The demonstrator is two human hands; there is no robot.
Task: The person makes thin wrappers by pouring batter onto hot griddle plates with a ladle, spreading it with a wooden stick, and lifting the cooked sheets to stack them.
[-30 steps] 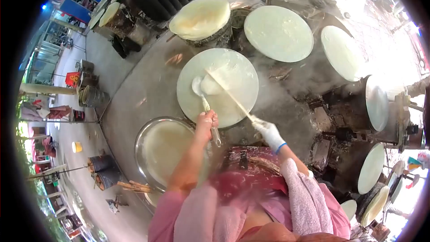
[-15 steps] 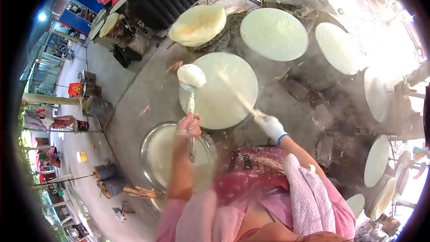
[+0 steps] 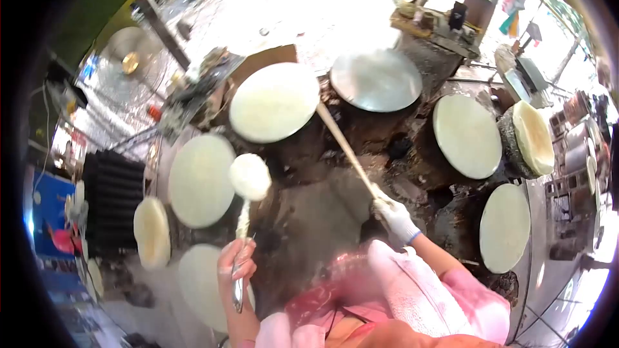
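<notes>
My bare left hand (image 3: 236,261) is wrapped round the handle of a ladle (image 3: 244,220). Its bowl is full of thick white batter (image 3: 250,177) and appears in front of a pale, batter-coated round griddle (image 3: 202,182). In a white glove, my right hand (image 3: 394,219) grips a long wooden stick (image 3: 346,148). The far end of the stick overlaps the right rim of another coated griddle (image 3: 274,103); whether it touches is unclear. Beyond it sits a shiny grey griddle (image 3: 376,81). Below the ladle, my left forearm partly hides one more pale griddle (image 3: 203,283).
On the right are coated griddles (image 3: 467,136) and a browned flatbread (image 3: 534,136) over a round stand. Another flatbread (image 3: 152,232) lies at left, near a black ribbed panel (image 3: 115,203). A fan (image 3: 131,63) stands back left, and a cluttered wooden ledge (image 3: 435,35) back right.
The view has swung right, and the batter basin has left it. The stick has moved off the near griddle to a farther one. The filled ladle is still in my left hand.
</notes>
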